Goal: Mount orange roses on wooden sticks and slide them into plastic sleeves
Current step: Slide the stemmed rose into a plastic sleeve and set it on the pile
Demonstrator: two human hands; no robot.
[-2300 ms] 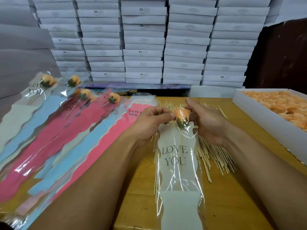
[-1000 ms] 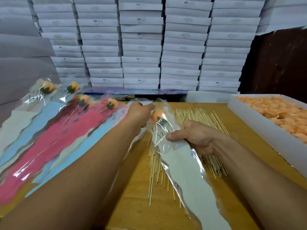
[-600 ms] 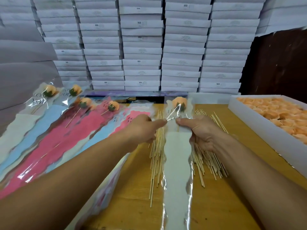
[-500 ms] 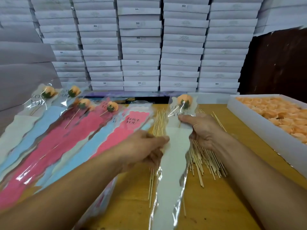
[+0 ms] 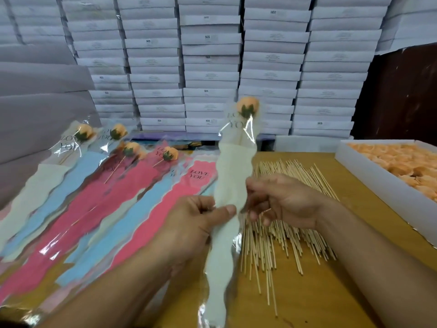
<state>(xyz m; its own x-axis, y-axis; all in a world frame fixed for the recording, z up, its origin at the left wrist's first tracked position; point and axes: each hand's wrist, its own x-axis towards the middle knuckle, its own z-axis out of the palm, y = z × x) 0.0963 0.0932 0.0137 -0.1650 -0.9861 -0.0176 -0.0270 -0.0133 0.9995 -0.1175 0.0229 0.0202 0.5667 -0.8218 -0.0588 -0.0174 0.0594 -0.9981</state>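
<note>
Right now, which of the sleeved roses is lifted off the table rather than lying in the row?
The cream-sleeved rose at centre, held upright between the left hand and right hand. The other four lie flat at left.

place: packing workshop | cues: wall of stacked white boxes (image 5: 210,67); wooden table (image 5: 314,292); tray of roses (image 5: 402,162)

Bare wooden desk (image 5: 319,301) lies open in the near right corner. Ahead, a loose spread of thin wooden sticks (image 5: 279,230) covers the middle. A white cardboard tray of orange roses (image 5: 378,183) walls the right edge, fanned plastic sleeves (image 5: 99,209) fill the left, and stacked white boxes (image 5: 212,67) close the back.
</note>
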